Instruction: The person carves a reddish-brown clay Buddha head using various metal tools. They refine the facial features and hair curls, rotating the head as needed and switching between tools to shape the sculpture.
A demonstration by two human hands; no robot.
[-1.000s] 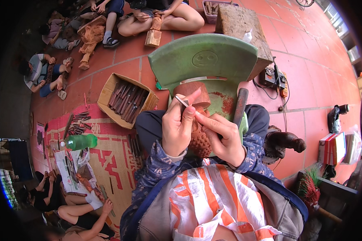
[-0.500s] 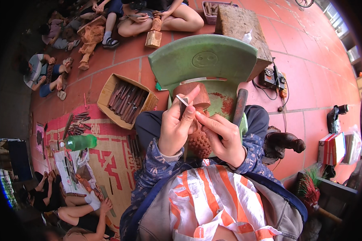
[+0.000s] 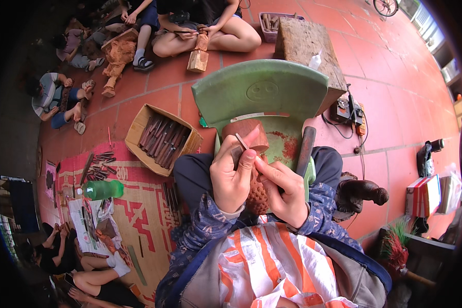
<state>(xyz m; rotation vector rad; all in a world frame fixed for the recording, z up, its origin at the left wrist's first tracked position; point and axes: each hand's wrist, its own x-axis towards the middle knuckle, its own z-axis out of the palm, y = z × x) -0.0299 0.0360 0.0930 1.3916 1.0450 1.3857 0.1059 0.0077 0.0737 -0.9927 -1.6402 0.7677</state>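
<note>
Left hand [image 3: 232, 177]: curled round a narrow flat metal blade [image 3: 242, 142], thumb pressed up against it, index finger extended past it. Right hand [image 3: 282, 189]: fingers bent, index fingertip meeting the left thumb; whether it grips anything cannot be told.

Carved wood piece [image 3: 257, 197], reddish brown: beneath and between the hands, partly hidden by them; knobbly nearer the wearer, a smooth round block [image 3: 252, 131] just beyond the fingers.

Green plastic chair [image 3: 262, 84]: under and beyond the hands, a face moulded in its backrest, red wood dust [image 3: 288, 146] on its seat. Dark rod-shaped handle [image 3: 306, 150]: right of the right hand, at the chair's edge.

Cardboard box [image 3: 138, 119], filled with dark-handled tools [image 3: 161, 136]: left of and beyond the left hand. Green bottle [image 3: 103, 190]: farther left, on a patterned mat [image 3: 151, 246].

Dark carving [image 3: 362, 194]: right of the right hand, on the floor [image 3: 382, 169]. Rough wooden block [image 3: 305, 38]: farthest, beyond the chair.
</note>
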